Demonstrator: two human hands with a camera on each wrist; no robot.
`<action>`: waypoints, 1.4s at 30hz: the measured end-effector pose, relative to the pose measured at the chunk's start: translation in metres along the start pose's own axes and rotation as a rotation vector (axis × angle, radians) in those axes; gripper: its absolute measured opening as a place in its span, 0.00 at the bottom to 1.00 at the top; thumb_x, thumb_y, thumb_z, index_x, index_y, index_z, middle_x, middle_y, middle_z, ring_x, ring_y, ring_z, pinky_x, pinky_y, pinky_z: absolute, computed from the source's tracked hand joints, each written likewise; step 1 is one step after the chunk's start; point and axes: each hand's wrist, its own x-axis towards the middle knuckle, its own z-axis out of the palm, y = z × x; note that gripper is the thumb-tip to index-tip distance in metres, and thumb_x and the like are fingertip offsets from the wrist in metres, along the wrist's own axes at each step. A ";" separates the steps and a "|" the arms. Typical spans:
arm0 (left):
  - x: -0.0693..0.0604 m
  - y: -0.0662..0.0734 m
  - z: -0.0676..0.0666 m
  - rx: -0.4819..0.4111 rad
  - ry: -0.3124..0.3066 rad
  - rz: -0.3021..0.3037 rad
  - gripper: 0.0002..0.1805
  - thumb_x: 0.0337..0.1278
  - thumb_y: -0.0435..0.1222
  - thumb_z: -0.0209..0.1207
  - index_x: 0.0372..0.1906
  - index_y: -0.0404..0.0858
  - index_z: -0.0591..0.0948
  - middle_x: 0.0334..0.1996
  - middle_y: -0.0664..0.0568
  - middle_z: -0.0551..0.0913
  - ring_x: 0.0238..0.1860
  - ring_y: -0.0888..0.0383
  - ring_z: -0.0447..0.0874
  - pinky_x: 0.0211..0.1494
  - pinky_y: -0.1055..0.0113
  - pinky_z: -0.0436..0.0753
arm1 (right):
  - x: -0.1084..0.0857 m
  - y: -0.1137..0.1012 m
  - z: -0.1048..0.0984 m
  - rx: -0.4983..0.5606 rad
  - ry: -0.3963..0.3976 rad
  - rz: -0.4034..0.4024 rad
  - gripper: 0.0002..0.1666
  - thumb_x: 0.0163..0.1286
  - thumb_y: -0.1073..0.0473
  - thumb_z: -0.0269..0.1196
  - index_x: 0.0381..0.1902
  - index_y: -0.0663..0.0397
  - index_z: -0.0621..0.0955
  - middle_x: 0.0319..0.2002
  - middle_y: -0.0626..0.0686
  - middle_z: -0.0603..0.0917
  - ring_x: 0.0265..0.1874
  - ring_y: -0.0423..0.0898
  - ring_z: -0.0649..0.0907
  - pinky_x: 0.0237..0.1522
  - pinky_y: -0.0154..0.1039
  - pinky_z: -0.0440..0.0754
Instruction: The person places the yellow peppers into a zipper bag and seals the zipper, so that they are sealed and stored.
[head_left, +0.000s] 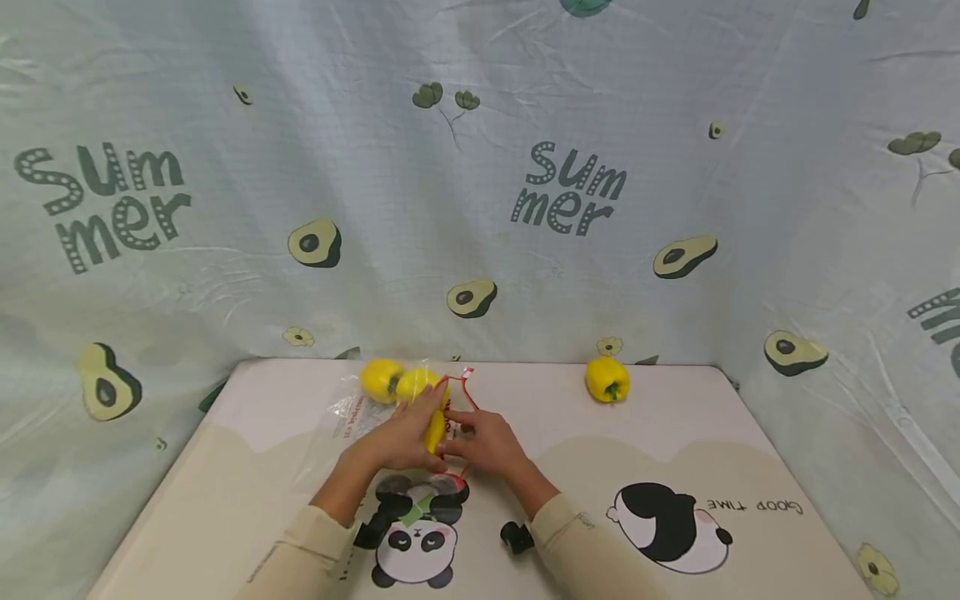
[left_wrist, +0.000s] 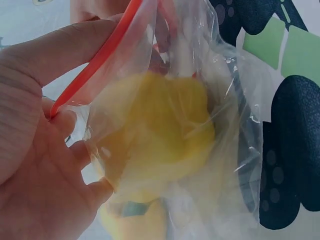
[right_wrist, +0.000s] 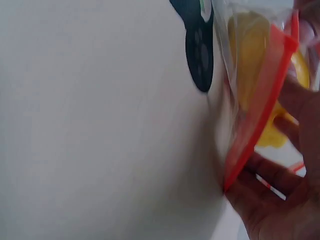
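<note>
A clear zip bag (head_left: 347, 417) with a red zip edge (left_wrist: 95, 67) lies between my hands. Inside it, a yellow bell pepper (left_wrist: 155, 127) shows through the plastic. My left hand (head_left: 408, 433) holds the bag near its mouth, thumb by the red edge and fingertips against the plastic beside the pepper. From the other side, my right hand (head_left: 487, 446) grips the red-edged mouth, its fingers (right_wrist: 270, 172) at the strip. In the head view, two yellow peppers sit just beyond my left hand: the left one (head_left: 382, 380) and the right one (head_left: 417, 383), seen partly through plastic.
Another yellow bell pepper (head_left: 607, 380) stands at the table's back right. The pale table (head_left: 555, 400) bears printed panda (head_left: 415, 550) and dog (head_left: 671, 529) pictures. A patterned curtain (head_left: 390, 208) hangs behind and along the sides.
</note>
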 end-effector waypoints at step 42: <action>0.000 -0.003 0.004 0.050 0.011 -0.021 0.73 0.40 0.39 0.83 0.86 0.41 0.45 0.86 0.45 0.50 0.88 0.44 0.38 0.87 0.38 0.36 | -0.007 0.033 -0.047 0.291 0.397 0.167 0.17 0.68 0.56 0.73 0.53 0.55 0.89 0.48 0.54 0.93 0.49 0.52 0.90 0.51 0.46 0.91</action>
